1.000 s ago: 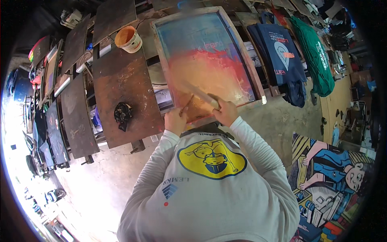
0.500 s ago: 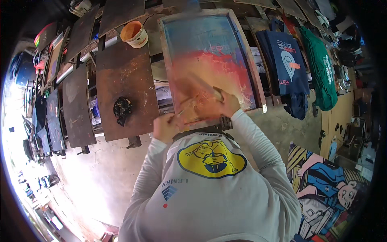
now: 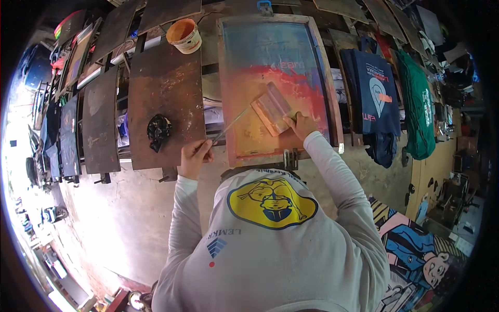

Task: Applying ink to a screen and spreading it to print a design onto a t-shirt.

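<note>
A wooden-framed printing screen [image 3: 335,122] lies before me, its mesh stained blue at the far end and red to orange nearer. Over the mesh, my right hand [image 3: 303,126] grips one end of a squeegee [image 3: 267,112], which is tilted and smeared with orange. My left hand [image 3: 196,155], just off the screen's near left corner, is closed around a thin, long-handled scraper [image 3: 231,124]. The scraper's far tip reaches the squeegee's left edge; whether they touch I cannot tell.
On the brown board [image 3: 166,93] to the left stand an orange-stained bucket [image 3: 184,36] and a crumpled black plastic bundle [image 3: 158,132]. Navy tote bags [image 3: 371,78] and green cloth [image 3: 416,104] hang over boards at right. A painted cartoon panel [image 3: 410,244] is at lower right.
The squeegee has come up from the near end of the mesh and turned, its orange face now showing. My left hand has moved left and nearer me, with the scraper now clearly visible.
</note>
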### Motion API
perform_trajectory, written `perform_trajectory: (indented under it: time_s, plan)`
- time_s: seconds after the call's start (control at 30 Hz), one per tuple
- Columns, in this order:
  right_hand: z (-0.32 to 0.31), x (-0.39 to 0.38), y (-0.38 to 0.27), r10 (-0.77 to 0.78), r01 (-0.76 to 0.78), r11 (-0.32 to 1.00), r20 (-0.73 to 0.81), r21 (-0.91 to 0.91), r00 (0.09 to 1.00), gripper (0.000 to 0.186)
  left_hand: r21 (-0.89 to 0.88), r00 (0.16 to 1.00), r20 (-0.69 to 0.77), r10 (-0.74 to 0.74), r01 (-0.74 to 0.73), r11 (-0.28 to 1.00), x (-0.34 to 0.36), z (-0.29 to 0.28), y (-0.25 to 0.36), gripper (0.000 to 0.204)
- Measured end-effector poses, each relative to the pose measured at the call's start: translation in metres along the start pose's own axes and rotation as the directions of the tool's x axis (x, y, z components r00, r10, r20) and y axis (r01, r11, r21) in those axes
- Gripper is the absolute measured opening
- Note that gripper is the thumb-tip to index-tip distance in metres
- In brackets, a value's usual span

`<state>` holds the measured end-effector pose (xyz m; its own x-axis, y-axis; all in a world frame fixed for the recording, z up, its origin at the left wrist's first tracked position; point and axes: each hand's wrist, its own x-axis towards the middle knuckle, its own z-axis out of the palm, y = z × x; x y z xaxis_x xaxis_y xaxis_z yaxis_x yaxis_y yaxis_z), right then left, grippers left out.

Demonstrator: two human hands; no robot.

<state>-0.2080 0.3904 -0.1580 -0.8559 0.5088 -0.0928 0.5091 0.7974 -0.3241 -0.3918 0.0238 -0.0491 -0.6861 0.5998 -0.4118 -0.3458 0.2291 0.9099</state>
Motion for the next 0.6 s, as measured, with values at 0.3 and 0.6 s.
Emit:
perform_trajectory:
  time_s: [0.3, 0.6]
  plan:
    - [-0.017, -0.014, 0.023, 0.197, -0.203, 0.968, -0.056, -0.145, 0.979, 0.067, -0.059, 0.999, -0.030, 0.040, -0.042, 0.997, -0.002, 0.005, -0.016, 0.028]
    - [-0.013, -0.031, 0.014, 0.103, -0.039, 0.975, -0.286, 0.220, 0.953, 0.062, -0.122, 0.997, -0.046, 0.061, -0.067, 0.990, 0.020, 0.010, -0.027, 0.028]
